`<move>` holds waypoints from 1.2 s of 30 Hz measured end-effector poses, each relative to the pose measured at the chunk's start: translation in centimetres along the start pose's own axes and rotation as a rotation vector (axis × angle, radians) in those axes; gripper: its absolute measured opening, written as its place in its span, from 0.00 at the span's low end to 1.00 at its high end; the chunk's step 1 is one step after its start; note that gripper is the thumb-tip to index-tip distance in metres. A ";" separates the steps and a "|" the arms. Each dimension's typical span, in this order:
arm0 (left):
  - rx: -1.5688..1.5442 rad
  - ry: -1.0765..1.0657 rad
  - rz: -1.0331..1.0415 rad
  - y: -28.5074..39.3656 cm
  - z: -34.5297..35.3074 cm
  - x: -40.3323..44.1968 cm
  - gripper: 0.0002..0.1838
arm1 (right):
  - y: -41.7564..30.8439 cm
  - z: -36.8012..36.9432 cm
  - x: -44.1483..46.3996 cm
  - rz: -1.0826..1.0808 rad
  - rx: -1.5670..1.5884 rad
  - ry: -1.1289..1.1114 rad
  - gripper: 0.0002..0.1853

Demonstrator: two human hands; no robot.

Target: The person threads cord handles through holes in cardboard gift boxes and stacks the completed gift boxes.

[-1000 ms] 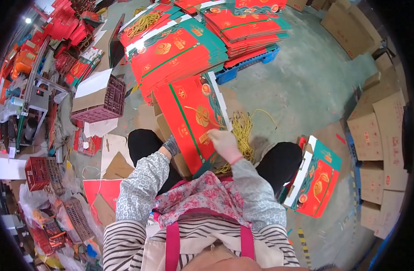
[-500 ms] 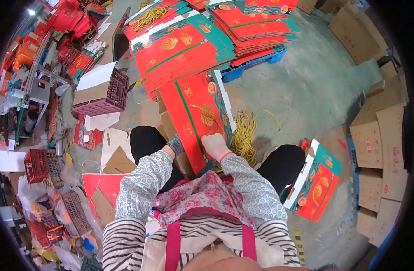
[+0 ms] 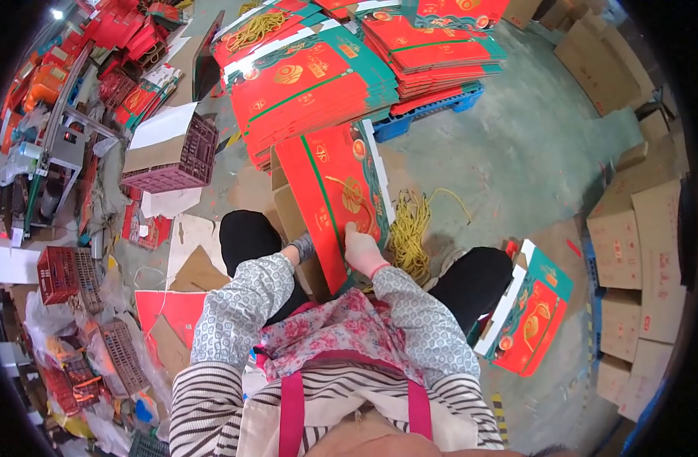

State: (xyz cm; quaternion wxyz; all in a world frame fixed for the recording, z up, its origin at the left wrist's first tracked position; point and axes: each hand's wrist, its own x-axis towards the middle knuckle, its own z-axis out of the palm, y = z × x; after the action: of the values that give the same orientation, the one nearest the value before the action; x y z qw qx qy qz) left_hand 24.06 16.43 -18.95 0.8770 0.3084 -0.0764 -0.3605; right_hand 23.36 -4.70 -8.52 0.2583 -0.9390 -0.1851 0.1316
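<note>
A red and green printed carton [image 3: 326,183] lies flat between my knees, its brown inner board [image 3: 289,206] showing along the left edge. A thin yellow cord [image 3: 341,183] runs across its printed face toward my right hand. My right hand [image 3: 362,251], in a pale glove with a pink cuff, is closed on the cord against the carton's face. Exactly how the fingers grip it is hard to see. My left hand [image 3: 305,247], in a grey glove, is at the carton's left edge with its fingers hidden behind the board. Beside the carton lies a bundle of yellow cords [image 3: 411,236].
Stacks of flat red cartons [image 3: 303,84] stand ahead, some on a blue pallet [image 3: 432,110]. Another printed carton [image 3: 535,312] with a cord lies at my right. Brown boxes [image 3: 619,247] line the right side. A purple crate [image 3: 174,171] and red crates [image 3: 59,274] are at left.
My right hand has shifted slightly down on the carton, and its thumb now points upward. The left hand has edged slightly right and down. The view has moved a little.
</note>
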 end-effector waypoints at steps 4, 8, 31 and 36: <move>0.087 0.064 0.007 -0.3 0.3 -1.5 0.19 | 0.4 0.3 -0.4 0.021 0.074 0.027 0.16; 0.178 0.127 0.018 -0.8 1.0 -2.7 0.19 | 1.5 1.3 -0.9 -0.030 0.218 0.175 0.15; 0.784 0.187 -0.128 -1.5 6.9 1.0 0.18 | 5.2 6.1 -6.6 0.775 0.249 0.605 0.31; 0.921 0.334 -0.073 0.2 4.4 -3.2 0.18 | 3.6 2.2 -3.5 0.259 0.051 0.349 0.08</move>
State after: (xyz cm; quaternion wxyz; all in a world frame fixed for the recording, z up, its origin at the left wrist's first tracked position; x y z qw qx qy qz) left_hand 20.32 16.55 -14.97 0.6366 0.7201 -0.0754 -0.2656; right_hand 20.44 -8.06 -11.67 0.2910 -0.9567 -0.0118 0.0038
